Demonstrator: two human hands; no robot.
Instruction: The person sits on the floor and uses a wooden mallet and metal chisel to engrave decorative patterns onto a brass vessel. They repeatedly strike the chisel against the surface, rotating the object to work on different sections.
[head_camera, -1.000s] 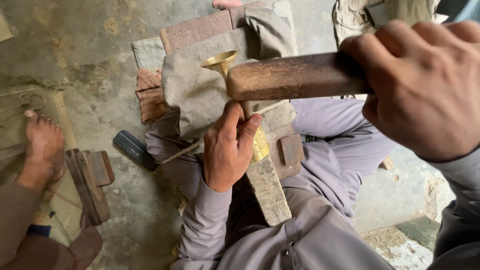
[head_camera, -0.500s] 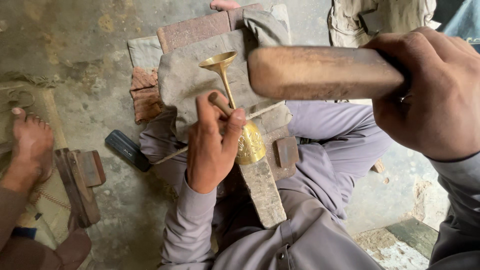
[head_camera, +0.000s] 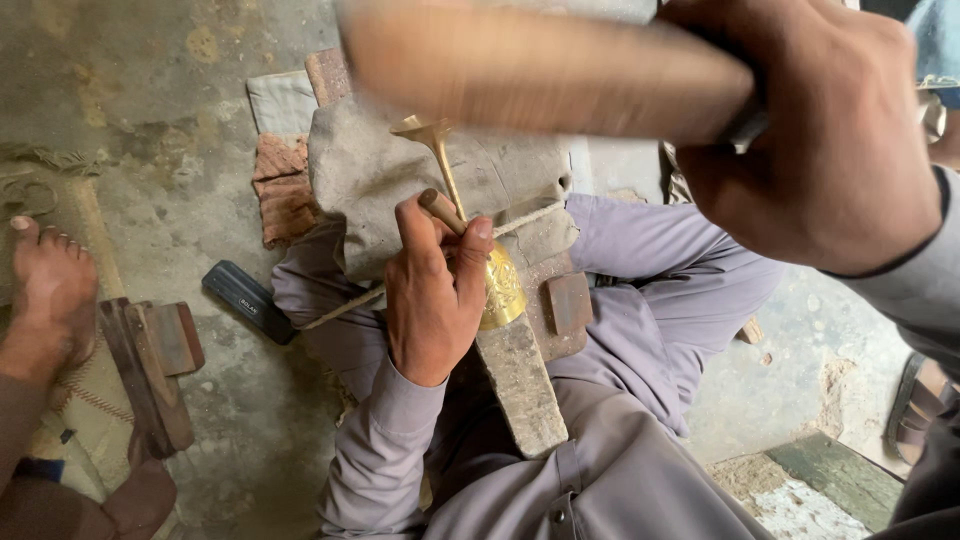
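Left hand (head_camera: 435, 290) pins punch (head_camera: 440, 208) to brass goblet (head_camera: 495, 280); right hand (head_camera: 820, 140) grips mallet (head_camera: 540, 70).

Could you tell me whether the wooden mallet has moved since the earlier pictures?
Yes. The right hand has lifted the mallet up, away from the brass goblet, which the left hand holds on the padded block.

One labelled case on the floor, nothing else of the kind

A dark, flat oblong case (head_camera: 247, 301) with rounded ends lies tilted on the grey concrete floor (head_camera: 160, 130), just left of the seated person's lilac-clad knee. A small pale label sits on its upper face, too small to read. No packages, signs or screens show.
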